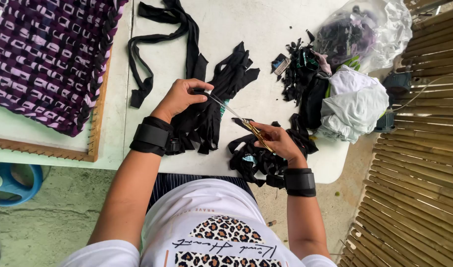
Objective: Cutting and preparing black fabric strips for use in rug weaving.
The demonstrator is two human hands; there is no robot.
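My left hand (179,98) pinches the end of a black fabric strip (206,111) that lies over a pile of black strips on the white table (221,29). My right hand (280,143) grips gold-handled scissors (238,118), whose blades point up-left toward the pinched end of the strip. A second heap of black cut fabric (251,160) sits under my right hand at the table's front edge. Both wrists wear black bands.
A wooden loom frame (95,123) with a purple and black woven mat (43,54) lies at the left. Long black strips (187,44), scraps (298,69), pale cloth (355,101) and a plastic bag (365,29) are further back. Bamboo fencing (424,173) stands right; a blue object (11,183) lies on the floor.
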